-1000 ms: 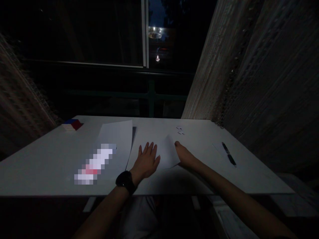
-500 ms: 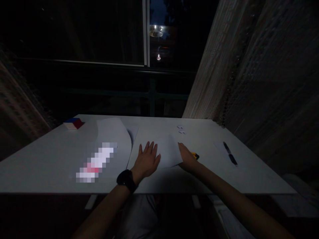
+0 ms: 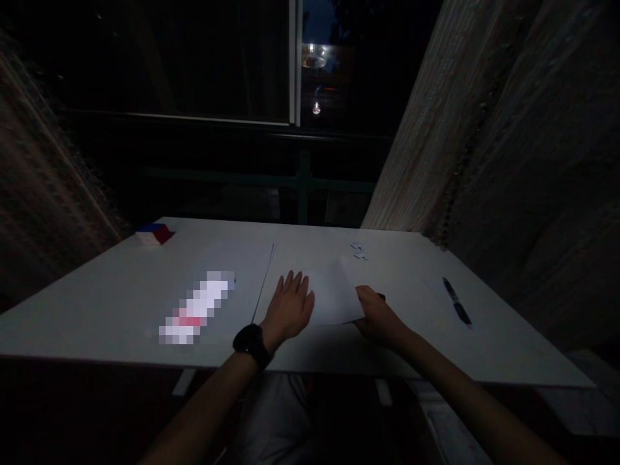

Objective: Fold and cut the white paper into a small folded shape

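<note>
A white sheet of paper lies in front of me on the white table. My left hand, with a dark watch at the wrist, rests flat with fingers stretched at the sheet's left side. At the opposite side my right hand pinches the sheet's right edge, which is lifted a little. A small dark object shows just behind my right hand, mostly hidden by it. To the left lies a stack of white paper, partly covered by a blurred-out patch.
A blue, red and white cube sits at the back left. Small marked paper pieces lie at the back. A dark pen rests on a pale slip at right. Curtains and a dark window stand behind the table.
The top sheet of the left stack, raised and curled before, now lies flat. My right hand still grips the sheet and covers more of the object behind it. The view has shifted slightly.
</note>
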`<state>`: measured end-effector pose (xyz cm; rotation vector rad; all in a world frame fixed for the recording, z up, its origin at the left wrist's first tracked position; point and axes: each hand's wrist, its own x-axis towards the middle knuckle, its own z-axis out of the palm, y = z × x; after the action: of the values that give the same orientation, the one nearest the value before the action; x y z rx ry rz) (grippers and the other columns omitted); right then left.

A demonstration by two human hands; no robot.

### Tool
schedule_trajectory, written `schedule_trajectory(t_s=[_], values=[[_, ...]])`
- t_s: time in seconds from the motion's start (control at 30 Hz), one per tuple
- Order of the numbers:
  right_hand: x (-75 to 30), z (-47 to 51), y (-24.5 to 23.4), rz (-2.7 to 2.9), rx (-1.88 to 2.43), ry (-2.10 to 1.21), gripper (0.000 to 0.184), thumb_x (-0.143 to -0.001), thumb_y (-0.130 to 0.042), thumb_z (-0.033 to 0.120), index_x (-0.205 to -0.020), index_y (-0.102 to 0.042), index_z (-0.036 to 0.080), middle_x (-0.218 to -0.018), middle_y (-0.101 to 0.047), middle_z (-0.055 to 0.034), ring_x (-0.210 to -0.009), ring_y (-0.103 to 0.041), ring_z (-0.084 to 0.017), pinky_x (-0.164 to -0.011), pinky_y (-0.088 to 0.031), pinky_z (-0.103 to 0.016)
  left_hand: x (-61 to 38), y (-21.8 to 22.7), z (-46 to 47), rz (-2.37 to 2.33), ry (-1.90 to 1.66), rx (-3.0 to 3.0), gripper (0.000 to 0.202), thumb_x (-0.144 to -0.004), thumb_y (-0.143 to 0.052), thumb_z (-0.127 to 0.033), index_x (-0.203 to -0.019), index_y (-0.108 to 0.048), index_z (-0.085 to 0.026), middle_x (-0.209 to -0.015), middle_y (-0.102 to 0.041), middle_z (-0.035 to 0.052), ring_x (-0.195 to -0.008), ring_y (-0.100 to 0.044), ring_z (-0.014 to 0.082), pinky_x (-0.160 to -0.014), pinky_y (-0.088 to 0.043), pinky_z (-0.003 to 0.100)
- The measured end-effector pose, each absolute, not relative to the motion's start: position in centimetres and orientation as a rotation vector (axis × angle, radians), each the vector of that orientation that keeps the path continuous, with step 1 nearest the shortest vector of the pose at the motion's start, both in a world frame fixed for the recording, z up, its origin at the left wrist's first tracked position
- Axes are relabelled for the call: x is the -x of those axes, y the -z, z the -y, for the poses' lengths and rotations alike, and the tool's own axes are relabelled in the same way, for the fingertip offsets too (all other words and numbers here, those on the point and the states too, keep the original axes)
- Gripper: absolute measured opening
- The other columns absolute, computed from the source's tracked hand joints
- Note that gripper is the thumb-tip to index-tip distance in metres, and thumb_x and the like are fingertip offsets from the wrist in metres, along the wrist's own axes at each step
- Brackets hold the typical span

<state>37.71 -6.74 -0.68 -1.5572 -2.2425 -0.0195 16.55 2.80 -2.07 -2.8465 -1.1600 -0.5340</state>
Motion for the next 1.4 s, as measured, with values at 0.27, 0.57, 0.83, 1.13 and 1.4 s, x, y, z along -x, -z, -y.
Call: schedule_trajectory(t_s=[0.27, 0.57, 0.83, 1.13, 1.4], values=[[-38.0, 8.2, 0.3, 2.253, 1.554, -0.061, 0.017, -0.082, -0.047, 0.015, -0.084, -0.064, 0.016, -0.091, -0.057, -0.0097, -0.088, -0.048, -0.02, -0.077, -0.039, -0.032, -16.2, 2.2, -2.8, 1.113, 0.511, 2.848, 0.052, -0.091, -0.022, -0.041, -0.133, -0.039, -0.014, -0.141, -0.036, 0.0114, -0.132, -0.024, 0.0299, -0.107, -0.018, 0.046], [-37.6, 9.8, 0.1, 2.241, 1.586, -0.131, 0.018, -0.082, -0.051, 0.019, -0.094, -0.064, 0.018, -0.093, -0.058, -0.0086, -0.087, -0.051, -0.019, -0.074, -0.042, -0.031, -16.3, 2.2, -2.7, 1.147, 0.505, 2.844, 0.055, -0.091, -0.022, -0.044, -0.133, -0.039, -0.013, -0.14, -0.036, 0.0118, -0.131, -0.024, 0.0311, -0.107, -0.019, 0.047], [-37.2, 9.8, 0.2, 2.243, 1.6, -0.116, 0.026, -0.081, -0.052, 0.017, -0.105, -0.062, 0.022, -0.096, -0.059, -0.0089, -0.089, -0.052, -0.019, -0.074, -0.042, -0.032, -16.0, 0.9, -1.8, 0.974, 0.511, 2.948, 0.047, -0.089, -0.029, -0.048, -0.135, -0.032, -0.039, -0.144, -0.031, -0.0016, -0.134, -0.018, 0.03, -0.105, -0.012, 0.056], [-37.8, 11.1, 0.8, 2.219, 1.66, -0.072, 0.024, -0.079, -0.052, 0.017, -0.1, -0.063, 0.017, -0.094, -0.058, -0.0105, -0.085, -0.051, -0.019, -0.072, -0.041, -0.031, -16.2, 0.9, -2.5, 0.971, 0.455, 2.965, 0.05, -0.086, -0.03, -0.054, -0.133, -0.037, -0.036, -0.14, -0.038, 0.0014, -0.132, -0.022, 0.0331, -0.103, -0.012, 0.06], [-38.0, 11.8, 1.4, 2.208, 1.655, -0.03, 0.033, -0.076, -0.052, 0.014, -0.107, -0.061, 0.023, -0.093, -0.057, -0.0093, -0.083, -0.052, -0.019, -0.069, -0.041, -0.031, -16.5, 1.1, -3.3, 0.9, 0.408, 3.019, 0.051, -0.086, -0.028, -0.056, -0.135, -0.031, -0.039, -0.144, -0.03, -0.0017, -0.133, -0.019, 0.0297, -0.104, -0.012, 0.058]])
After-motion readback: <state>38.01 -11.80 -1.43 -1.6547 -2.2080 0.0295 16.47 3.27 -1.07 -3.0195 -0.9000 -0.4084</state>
